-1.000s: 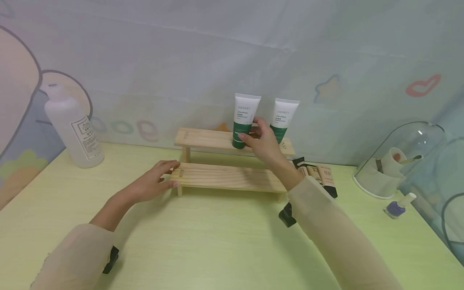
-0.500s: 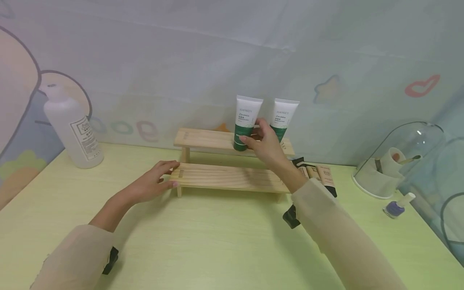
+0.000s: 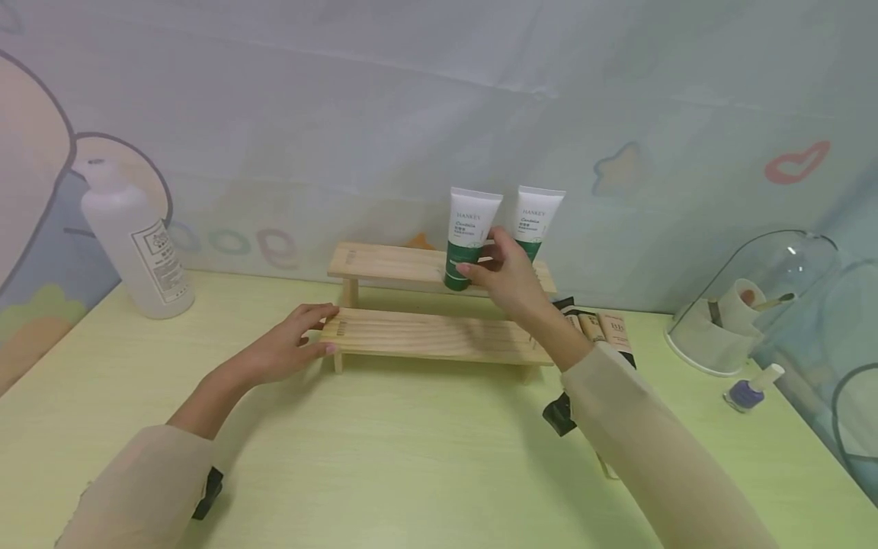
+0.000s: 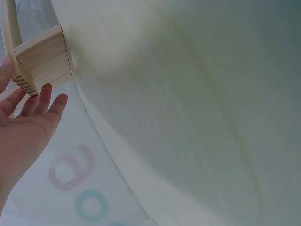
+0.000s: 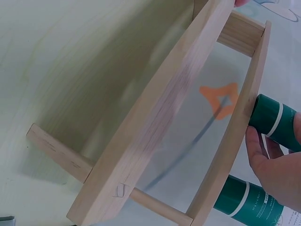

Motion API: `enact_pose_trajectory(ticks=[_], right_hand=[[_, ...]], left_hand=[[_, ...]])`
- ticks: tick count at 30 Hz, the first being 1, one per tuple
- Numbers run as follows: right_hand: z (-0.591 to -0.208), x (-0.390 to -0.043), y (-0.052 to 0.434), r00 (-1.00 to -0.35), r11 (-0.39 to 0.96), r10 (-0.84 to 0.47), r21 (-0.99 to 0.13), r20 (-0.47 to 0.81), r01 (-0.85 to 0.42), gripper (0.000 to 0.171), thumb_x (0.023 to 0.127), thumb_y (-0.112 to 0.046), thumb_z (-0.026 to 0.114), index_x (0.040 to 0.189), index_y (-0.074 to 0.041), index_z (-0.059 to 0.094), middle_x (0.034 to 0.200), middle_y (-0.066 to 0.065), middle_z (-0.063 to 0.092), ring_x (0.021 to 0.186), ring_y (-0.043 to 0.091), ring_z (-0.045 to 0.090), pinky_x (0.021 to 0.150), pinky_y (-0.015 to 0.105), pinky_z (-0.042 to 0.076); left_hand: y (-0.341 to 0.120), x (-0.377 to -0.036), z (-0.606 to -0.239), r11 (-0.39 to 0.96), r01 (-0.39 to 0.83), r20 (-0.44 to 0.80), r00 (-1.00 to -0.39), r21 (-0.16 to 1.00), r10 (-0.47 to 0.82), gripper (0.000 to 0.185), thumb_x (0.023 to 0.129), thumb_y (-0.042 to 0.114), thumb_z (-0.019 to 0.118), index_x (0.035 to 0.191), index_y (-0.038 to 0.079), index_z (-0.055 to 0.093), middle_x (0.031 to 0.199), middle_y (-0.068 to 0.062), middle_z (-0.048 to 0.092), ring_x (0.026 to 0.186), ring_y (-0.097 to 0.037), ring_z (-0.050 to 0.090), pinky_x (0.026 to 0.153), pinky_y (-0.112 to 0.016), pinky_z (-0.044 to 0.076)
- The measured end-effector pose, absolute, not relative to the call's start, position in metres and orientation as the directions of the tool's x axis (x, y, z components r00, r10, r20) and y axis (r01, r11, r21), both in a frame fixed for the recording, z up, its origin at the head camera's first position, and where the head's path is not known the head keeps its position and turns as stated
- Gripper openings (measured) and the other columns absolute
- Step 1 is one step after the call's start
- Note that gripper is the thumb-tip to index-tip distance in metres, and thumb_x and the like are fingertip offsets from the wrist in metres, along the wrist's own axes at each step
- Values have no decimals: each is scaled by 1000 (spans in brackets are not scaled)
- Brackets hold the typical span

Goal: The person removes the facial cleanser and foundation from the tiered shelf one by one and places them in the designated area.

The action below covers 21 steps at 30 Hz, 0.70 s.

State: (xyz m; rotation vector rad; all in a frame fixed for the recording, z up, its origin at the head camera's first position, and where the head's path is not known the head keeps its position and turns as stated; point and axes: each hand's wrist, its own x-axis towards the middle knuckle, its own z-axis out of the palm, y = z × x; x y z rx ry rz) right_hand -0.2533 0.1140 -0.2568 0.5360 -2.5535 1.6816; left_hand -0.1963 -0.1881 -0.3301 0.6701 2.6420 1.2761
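A two-step wooden rack (image 3: 432, 335) stands on the yellow-green table. Two white and green tubes stand cap-down on its upper step. My right hand (image 3: 504, 271) grips the left tube (image 3: 469, 232) around its green lower part; the second tube (image 3: 537, 221) stands just right of it. In the right wrist view the held tube's green cap (image 5: 273, 120) rests at the upper step's edge, the other tube (image 5: 247, 200) beside it. My left hand (image 3: 291, 347) rests with straight fingers against the left end of the lower step (image 4: 44, 61).
A large translucent bottle (image 3: 133, 244) stands at the far left. Beige tubes (image 3: 610, 332) lie right of the rack. A clear dome with a white holder (image 3: 741, 305) and a purple nail polish bottle (image 3: 751, 389) sit at the right.
My right hand has shifted the held tube slightly to the right along the upper step, closer to the second tube. The left hand has stayed in place.
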Motion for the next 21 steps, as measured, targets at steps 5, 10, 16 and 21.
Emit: enact_pose_trajectory(ticks=[5, 10, 16, 21], right_hand=[[-256, -251, 117, -937, 355, -274, -883, 214, -306, 47, 86, -7, 63, 128, -7, 41, 115, 14, 55, 99, 28, 57, 84, 38, 47], [-254, -249, 118, -942, 382, -268, -875, 203, -297, 49, 86, -7, 63, 129, -8, 40, 117, 14, 54, 101, 28, 56, 86, 39, 46], [-252, -247, 120, -939, 401, -284, -866, 192, -298, 50, 86, -6, 63, 130, -9, 37, 117, 14, 54, 99, 28, 56, 85, 39, 47], [-253, -246, 123, -932, 365, -309, -881, 189, -300, 50, 86, -1, 62, 128, -7, 36, 114, 17, 54, 98, 30, 56, 80, 40, 50]], left_hand=[[-188, -196, -330, 548, 336, 71, -892, 766, 447, 58, 95, 17, 51, 141, -6, 23, 139, -27, 20, 123, -44, 28, 98, -61, 24], [-188, -195, -328, 552, 336, 69, -892, 763, 447, 58, 95, 17, 51, 141, -6, 23, 139, -27, 19, 123, -45, 28, 98, -61, 24], [-188, -195, -329, 550, 340, 70, -889, 763, 452, 58, 95, 17, 50, 141, -6, 22, 139, -27, 19, 124, -44, 27, 98, -61, 25], [-188, -196, -329, 545, 343, 73, -887, 765, 456, 59, 95, 17, 51, 141, -6, 22, 139, -28, 18, 124, -45, 27, 98, -61, 25]])
